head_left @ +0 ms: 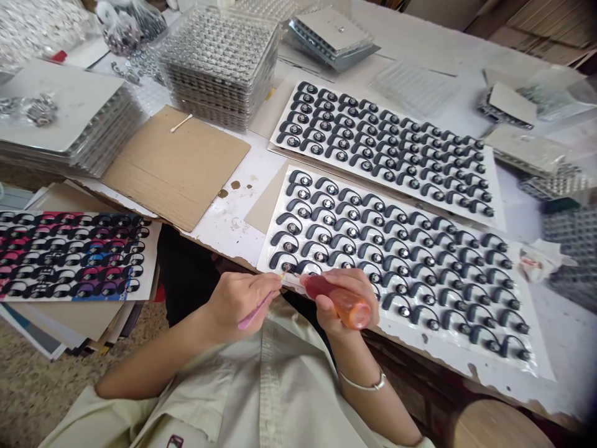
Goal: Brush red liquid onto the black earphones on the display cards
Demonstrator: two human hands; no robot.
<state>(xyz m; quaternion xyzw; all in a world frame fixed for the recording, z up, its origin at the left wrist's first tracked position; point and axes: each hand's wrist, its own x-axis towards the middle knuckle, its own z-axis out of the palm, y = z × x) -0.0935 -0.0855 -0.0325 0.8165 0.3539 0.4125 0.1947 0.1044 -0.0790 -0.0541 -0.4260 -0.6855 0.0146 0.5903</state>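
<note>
White worktable (pixel 233 225) fills most of the view, paint chipped along the near edge, brown stains nr the middle, speckled floor (pixel 28 389) down at far L. And we're right on the action: L hand (pixel 242 305) has its fingers pinched together on a thin pink stick (pixel 255 310), tip up by the nearest corner of the front sheet (pixel 543 358). Can't tell if the tip's touching anything. R hand (pixel 359 286), bangle (pixel 368 384) on the wrist, has fingers & thumb wrapped round an orange-red bottle (pixel 333 298), tilted, narrow end twd the stick, base twd the R side. Both hands nr each other, just over the table's near edge, in front of the pale shirt (pixel 242 386).

Front sheet's covered w/ rows of black curved pieces (pixel 400 311), each w/ a shiny round stud; back sheet (pixel 497 218) lies just behind, same pattern. Over on the L, brown cardboard (pixel 172 171) w/ a cotton swab (pixel 181 123) on top, nr its back edge. Behind that, tall stack of clear trays (pixel 219 74); farther L, another stack (pixel 60 118) topped w/ a pale card. Lower L, a multicolored sheet (pixel 69 255) sits on a pile of cards (pixel 60 326). Round stool (pixel 499 426), bottom R, partly cut off.
</note>
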